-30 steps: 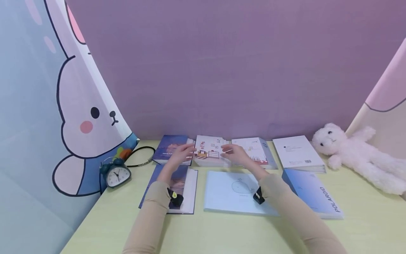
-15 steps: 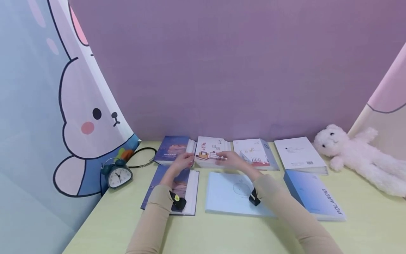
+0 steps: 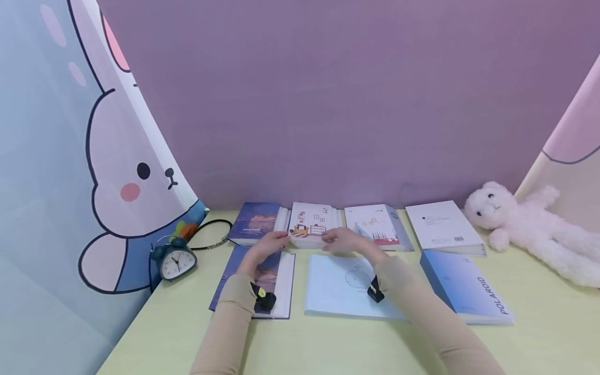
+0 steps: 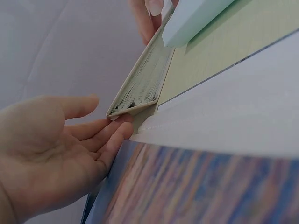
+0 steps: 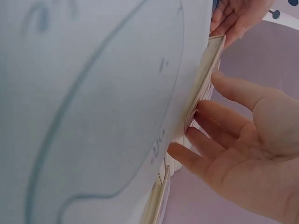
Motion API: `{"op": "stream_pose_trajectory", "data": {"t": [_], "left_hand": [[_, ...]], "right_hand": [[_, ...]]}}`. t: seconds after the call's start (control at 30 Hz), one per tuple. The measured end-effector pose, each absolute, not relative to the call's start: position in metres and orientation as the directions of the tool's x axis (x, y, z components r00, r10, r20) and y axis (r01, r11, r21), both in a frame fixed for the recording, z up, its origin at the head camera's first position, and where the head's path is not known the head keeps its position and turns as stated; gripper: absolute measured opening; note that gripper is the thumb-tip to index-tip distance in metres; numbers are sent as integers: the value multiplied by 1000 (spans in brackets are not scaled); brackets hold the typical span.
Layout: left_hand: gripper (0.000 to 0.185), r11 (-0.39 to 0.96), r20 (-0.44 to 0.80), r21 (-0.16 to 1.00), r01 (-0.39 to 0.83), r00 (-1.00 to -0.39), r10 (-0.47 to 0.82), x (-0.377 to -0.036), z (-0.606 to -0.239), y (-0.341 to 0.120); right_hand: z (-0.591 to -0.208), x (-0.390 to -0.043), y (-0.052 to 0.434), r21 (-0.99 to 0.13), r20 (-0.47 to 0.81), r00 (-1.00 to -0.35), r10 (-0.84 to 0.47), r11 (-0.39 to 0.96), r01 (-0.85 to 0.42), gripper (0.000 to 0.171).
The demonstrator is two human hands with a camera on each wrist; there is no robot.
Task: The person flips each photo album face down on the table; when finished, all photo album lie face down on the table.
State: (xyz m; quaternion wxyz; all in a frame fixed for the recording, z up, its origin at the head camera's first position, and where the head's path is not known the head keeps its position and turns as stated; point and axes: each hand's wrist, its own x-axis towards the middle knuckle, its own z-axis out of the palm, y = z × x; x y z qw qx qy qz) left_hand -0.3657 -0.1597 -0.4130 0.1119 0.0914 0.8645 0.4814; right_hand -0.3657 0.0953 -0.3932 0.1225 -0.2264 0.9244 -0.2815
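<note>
The album (image 3: 307, 221) is thick, white, patterned red and yellow.

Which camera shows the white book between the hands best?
The head view. There the white book shows most of its picture cover, between the left hand and the right hand. The left wrist view shows its page edges; the right wrist view, only a narrow side.
</note>
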Motion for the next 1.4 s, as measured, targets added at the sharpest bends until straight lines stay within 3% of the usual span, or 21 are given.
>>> {"op": "stream_pose_trajectory", "data": {"t": [0.27,0.5,0.83,1.4], "left_hand": [[50,493,-119,869,36,-953,280,-366,-410,-163],[48,449,-150,893,-14,-951,269,-368,-413,-161],[47,340,-177,938,-70,-939,295,-370,-414,-161],[56,213,-187,970,-121,-927,324,-366,-413,-163]], "right_hand": [[-392,-366,96,-589,-143,-892,-429,761,-272,40],[-392,-363,97,-607,-115,-885,-450,738,-296,39],[-392,-358,95,-608,-136,-906,-400,756,-242,62],[-393,-358,91,-649,-120,-902,-415,720,-245,64]]}}
